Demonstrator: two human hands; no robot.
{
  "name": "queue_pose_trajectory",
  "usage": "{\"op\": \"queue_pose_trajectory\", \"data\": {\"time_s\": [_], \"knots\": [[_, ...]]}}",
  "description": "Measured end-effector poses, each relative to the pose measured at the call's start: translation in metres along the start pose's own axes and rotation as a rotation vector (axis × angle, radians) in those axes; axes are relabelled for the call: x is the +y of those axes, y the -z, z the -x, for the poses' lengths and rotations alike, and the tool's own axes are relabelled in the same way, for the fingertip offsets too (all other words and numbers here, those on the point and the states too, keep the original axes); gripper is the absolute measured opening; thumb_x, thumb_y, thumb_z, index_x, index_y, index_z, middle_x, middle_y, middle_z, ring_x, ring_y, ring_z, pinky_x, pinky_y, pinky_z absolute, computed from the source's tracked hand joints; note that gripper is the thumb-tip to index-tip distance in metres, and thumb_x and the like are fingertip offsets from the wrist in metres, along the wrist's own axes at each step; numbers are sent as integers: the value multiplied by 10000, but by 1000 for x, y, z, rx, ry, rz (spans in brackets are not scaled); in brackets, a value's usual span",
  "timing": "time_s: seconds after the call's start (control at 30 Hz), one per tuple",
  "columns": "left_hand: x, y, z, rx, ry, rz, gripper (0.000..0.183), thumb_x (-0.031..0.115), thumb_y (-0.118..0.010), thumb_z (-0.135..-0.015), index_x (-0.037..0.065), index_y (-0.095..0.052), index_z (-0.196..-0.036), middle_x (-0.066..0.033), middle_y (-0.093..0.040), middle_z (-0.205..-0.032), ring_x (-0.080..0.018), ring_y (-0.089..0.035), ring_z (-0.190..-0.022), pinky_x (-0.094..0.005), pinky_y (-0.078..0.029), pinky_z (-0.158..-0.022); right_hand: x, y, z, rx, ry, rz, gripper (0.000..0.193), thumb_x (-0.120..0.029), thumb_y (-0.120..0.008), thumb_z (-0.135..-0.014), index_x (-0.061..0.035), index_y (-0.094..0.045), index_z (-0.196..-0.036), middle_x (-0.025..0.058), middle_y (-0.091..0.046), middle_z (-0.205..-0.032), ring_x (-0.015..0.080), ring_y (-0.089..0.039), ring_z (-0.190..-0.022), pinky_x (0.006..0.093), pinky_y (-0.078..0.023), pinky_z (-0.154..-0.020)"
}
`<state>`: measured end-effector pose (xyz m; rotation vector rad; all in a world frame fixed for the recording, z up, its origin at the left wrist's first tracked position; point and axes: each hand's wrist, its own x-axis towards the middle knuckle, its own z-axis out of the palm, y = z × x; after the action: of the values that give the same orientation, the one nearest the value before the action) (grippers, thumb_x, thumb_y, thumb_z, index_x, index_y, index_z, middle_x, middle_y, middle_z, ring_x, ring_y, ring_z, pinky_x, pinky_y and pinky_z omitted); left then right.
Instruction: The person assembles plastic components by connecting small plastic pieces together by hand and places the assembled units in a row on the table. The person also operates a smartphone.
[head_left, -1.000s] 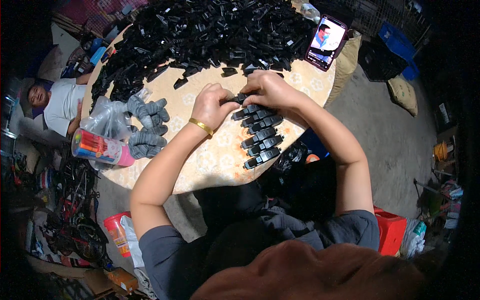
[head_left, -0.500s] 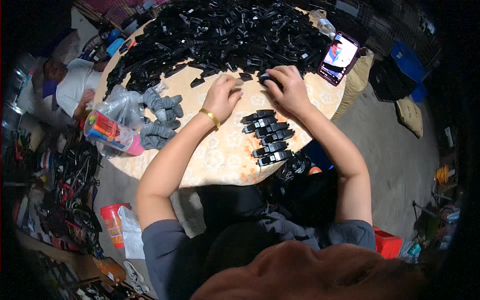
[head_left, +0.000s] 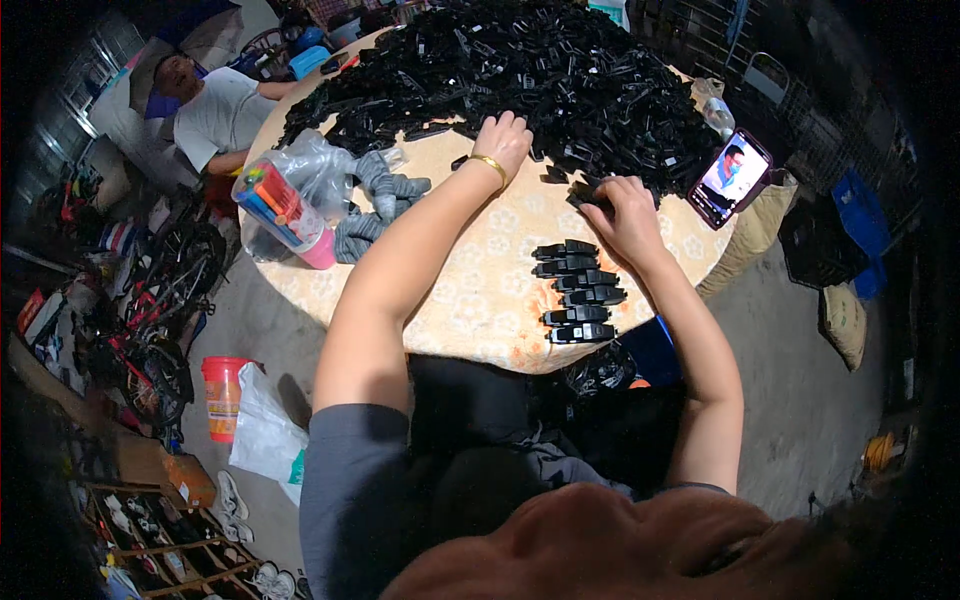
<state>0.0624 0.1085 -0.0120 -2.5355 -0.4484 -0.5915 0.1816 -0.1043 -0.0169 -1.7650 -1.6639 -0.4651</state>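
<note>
A broad heap of black plastic parts [head_left: 480,70] covers the far half of the round table [head_left: 470,310]. My left hand [head_left: 503,145], with a gold bracelet at the wrist, reaches to the heap's near edge. Its fingers are curled down among the parts, and what they grip is hidden. Nearer me on the right, my right hand [head_left: 632,218] pinches a small black plastic part [head_left: 580,194] between thumb and fingers, just above the cloth. Below that hand, several black clip-like pieces [head_left: 580,292] lie stacked in a neat column near the table's front edge.
Grey gloves [head_left: 380,200], a clear plastic bag [head_left: 315,160] and a pink-based container of coloured pens [head_left: 285,215] sit at the left. A propped phone [head_left: 730,178] stands at the right edge. Another person [head_left: 225,115] sits at the far left. A red bucket [head_left: 225,395] is on the floor.
My left hand has moved forward to the heap. The right hand has drawn slightly back from the heap with a black part in its fingers. The whole view has shifted.
</note>
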Motion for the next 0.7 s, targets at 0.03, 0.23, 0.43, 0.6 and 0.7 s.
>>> {"op": "queue_pose_trajectory", "data": {"time_s": [0.03, 0.23, 0.43, 0.6, 0.7], "knots": [[1, 1, -2, 5, 0, 1, 99, 119, -527, -760, 102, -620, -791, -46, -560, -851, -223, -512, -915, -335, -422, -714, 3, 0, 1, 3, 29, -17, 180, -173, -695, -711, -45, -595, -789, 80, -597, -868, 271, -529, -864, 371, -406, -739], [-16, -5, 1, 89, -147, 91, 78, 124, -533, -760, 117, -608, -742, -26, -596, -793, -207, -534, -863, -334, -420, -682, 1, -1, 1, -84, 28, -66, 152, -124, -695, -693, -63, -581, -771, 72, -581, -828, 274, -525, -825, 377, -411, -729], [-16, -1, 11, 155, -183, 200, 100, 116, -511, -777, 121, -569, -859, -36, -597, -774, -210, -553, -790, -331, -440, -664, -8, 1, 1, -33, 79, -60, 176, -164, -702, -716, -78, -642, -858, 61, -579, -836, 260, -526, -827, 373, -408, -724], [-11, 19, 14, 267, -52, 285, 351, 40, -512, -770, 83, -518, -1119, -109, -561, -926, -244, -573, -804, -358, -479, -669, -1, -3, 2, -38, 61, -24, 181, -196, -701, -732, -80, -664, -865, 57, -577, -853, 251, -524, -845, 368, -407, -728], [7, 57, 14, 439, 237, 695, 386, -17, -518, -741, 49, -497, -1121, -147, -542, -943, -297, -570, -827, -381, -482, -704, -2, -1, 2, -52, 89, -23, 223, -206, -699, -738, -87, -665, -923, 50, -596, -932, 243, -525, -872, 371, -403, -742]]}}
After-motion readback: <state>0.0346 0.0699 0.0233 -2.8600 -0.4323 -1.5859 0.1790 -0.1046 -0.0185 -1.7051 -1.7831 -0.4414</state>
